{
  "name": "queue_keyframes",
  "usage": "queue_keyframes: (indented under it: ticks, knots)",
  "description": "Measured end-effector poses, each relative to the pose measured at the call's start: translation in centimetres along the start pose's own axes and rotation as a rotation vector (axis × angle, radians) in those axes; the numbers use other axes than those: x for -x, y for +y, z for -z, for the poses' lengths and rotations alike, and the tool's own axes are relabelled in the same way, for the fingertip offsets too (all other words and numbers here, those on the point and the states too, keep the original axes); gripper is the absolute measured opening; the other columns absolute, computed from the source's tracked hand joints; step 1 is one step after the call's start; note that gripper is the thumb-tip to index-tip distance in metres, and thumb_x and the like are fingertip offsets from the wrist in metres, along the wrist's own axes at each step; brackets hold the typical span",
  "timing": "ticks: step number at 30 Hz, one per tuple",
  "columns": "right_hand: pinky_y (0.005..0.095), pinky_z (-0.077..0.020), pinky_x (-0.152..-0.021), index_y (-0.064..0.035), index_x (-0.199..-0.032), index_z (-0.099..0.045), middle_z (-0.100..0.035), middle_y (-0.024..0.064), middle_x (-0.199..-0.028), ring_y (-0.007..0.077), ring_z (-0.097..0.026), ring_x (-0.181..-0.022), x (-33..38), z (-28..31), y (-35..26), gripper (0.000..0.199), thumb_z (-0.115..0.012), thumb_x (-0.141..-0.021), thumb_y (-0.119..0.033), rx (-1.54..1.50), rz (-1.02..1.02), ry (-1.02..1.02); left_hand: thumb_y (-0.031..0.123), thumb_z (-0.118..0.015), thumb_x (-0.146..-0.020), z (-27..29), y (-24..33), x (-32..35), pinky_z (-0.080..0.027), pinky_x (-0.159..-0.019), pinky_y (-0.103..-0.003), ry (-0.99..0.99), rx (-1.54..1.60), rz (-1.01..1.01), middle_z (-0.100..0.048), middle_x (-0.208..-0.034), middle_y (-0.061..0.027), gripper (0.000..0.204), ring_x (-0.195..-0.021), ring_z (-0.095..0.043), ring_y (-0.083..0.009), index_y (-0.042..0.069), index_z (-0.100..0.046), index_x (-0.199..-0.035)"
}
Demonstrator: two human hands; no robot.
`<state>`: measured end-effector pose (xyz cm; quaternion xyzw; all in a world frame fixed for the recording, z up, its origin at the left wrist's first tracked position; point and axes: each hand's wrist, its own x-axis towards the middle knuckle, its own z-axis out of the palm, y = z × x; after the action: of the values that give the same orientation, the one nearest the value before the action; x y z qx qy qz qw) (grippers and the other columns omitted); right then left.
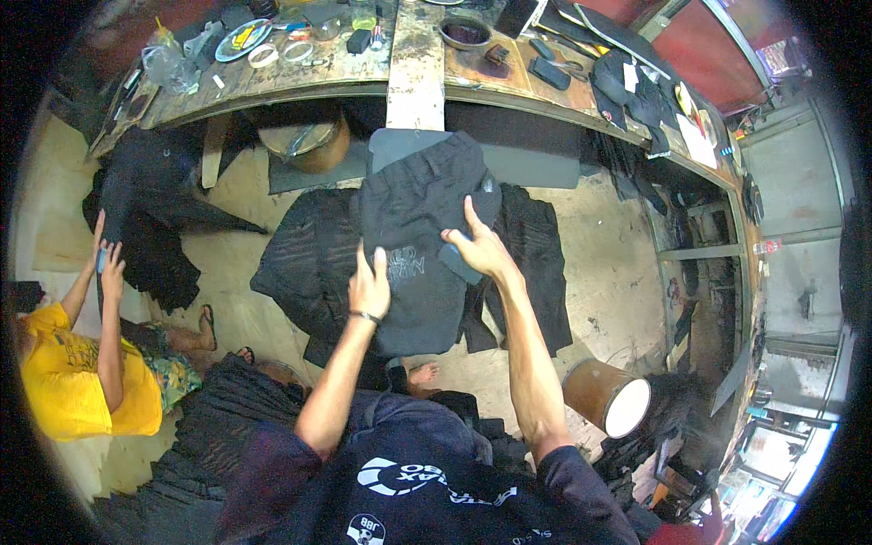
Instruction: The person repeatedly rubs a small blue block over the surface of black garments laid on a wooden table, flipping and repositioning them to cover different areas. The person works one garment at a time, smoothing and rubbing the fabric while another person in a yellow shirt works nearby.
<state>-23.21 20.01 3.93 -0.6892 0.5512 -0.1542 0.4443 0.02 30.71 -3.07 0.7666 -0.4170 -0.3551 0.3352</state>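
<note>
A black garment (413,300) with outlined lettering covers a flat grey board (400,150), whose far end shows past the cloth. My left hand (369,289) lies at the garment's left edge, fingers stretched forward over the cloth. Across from it, my right hand (481,250) rests on the right side, with thumb and forefinger spread apart; its other fingers are mostly hidden. Beside that thumb a small blue-grey patch shows, too unclear to name. More black garments (304,245) spread out beneath the board on both sides.
A long worktable (336,77) curves along the far side, holding a blue plate (243,41) and a dark bowl (465,34). A drum (607,397) stands at right. At left a person in a yellow shirt (86,372) handles another black garment (150,218).
</note>
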Motion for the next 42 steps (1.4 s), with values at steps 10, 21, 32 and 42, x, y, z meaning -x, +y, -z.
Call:
queue_keyframes:
  ticks: [10, 21, 32, 42]
  knots:
    - [0.0592, -0.0644, -0.082, -0.0270, -0.173, -0.023, 0.000, 0.0512, -0.166, 0.0659, -0.069, -0.099, 9.2, -5.0, -3.5, 0.101, -0.076, -0.091, -0.050, 0.409, -0.156, -0.388, 0.028, -0.059, -0.107, 16.3, -7.8, 7.4, -0.057, -0.071, -0.055, 0.047, -0.602, 0.050, -0.076, -0.102, -0.0253, 0.041, -0.079, -0.072, -0.0468, 0.013, -0.067, -0.143]
    - [0.0591, -0.0597, -0.098, -0.0138, -0.164, -0.046, -0.013, 0.0493, -0.166, 0.0656, -0.066, -0.113, -11.0, -5.2, -5.7, 0.091, -0.075, -0.088, -0.055, 0.301, -0.052, 0.189, 0.046, -0.086, -0.086, 2.9, -1.2, 9.0, -0.024, -0.129, -0.061, -0.033, -0.200, -0.287, -0.031, -0.171, -0.0248, 0.104, -0.159, -0.029, -0.0442, 0.007, -0.033, -0.167]
    - [0.0489, -0.0409, -0.122, -0.0141, -0.159, -0.055, -0.018, 0.0397, -0.171, 0.0490, -0.043, -0.152, -15.8, -1.2, -4.0, 0.079, -0.070, -0.092, -0.055, 0.153, -0.065, 0.167, 0.018, -0.068, -0.094, 2.5, -12.6, -0.7, -0.046, -0.112, -0.063, -0.523, -0.940, 0.189, -0.051, -0.157, -0.0198, 0.052, -0.140, -0.054, -0.0402, 0.016, -0.063, -0.146]
    - [0.0476, -0.0311, -0.129, -0.0115, -0.141, -0.069, -0.039, 0.0309, -0.165, 0.0458, -0.030, -0.160, -19.2, 1.9, 0.7, 0.061, -0.067, -0.096, -0.052, 0.051, -0.232, 0.198, 0.075, -0.054, -0.096, 0.0, 9.0, -18.8, -0.001, -0.128, -0.074, -0.149, -0.798, -0.789, -0.020, -0.180, -0.0115, 0.103, -0.167, -0.014, -0.0325, 0.012, -0.025, -0.172]
